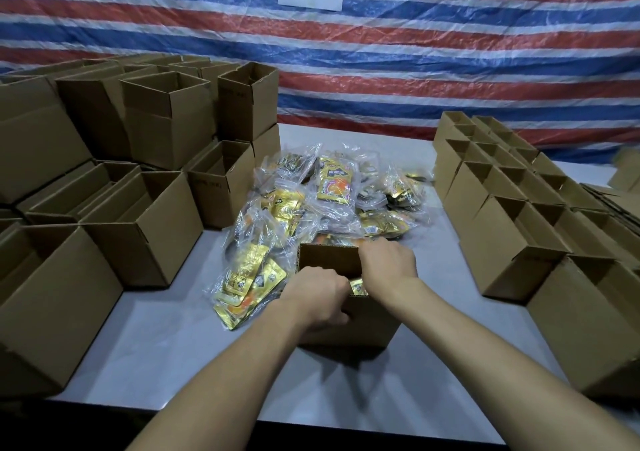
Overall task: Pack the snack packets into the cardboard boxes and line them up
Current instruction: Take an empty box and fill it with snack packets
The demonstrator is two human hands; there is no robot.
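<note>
Left hand (318, 298) and right hand (388, 263) grip the corrugated box (367, 322) rim beside crinkly foil packets (334, 182).

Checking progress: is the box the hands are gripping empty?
No, a gold snack packet shows inside the cardboard box, between the left hand and the right hand.

Left hand (317, 300) and right hand (388, 265) on the open cardboard box (370, 322) before heaped snack packets (332, 187)
</note>
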